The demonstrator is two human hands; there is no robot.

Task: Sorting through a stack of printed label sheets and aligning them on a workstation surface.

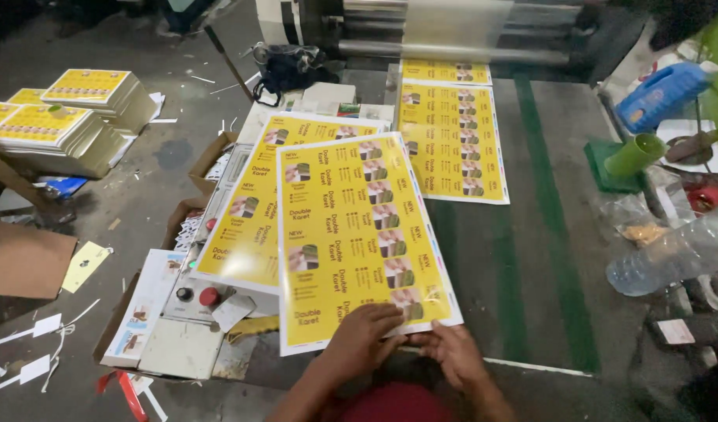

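Two hands, perhaps four yellow sheets.

Top printed sheet lies on the sheet pile. Right of it: machine belt. Behind: roller. Far left: floor stacks.

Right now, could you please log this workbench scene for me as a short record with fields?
Left hand: flat on near edge of top yellow printed sheet
Right hand: at the same sheet's near right corner
Beneath: second yellow sheet, offset left
Machine bed: dark with green stripes, another printed sheet leaving the roller
Floor left: stacks of printed sheets
Right side: green cup, clear plastic bottle
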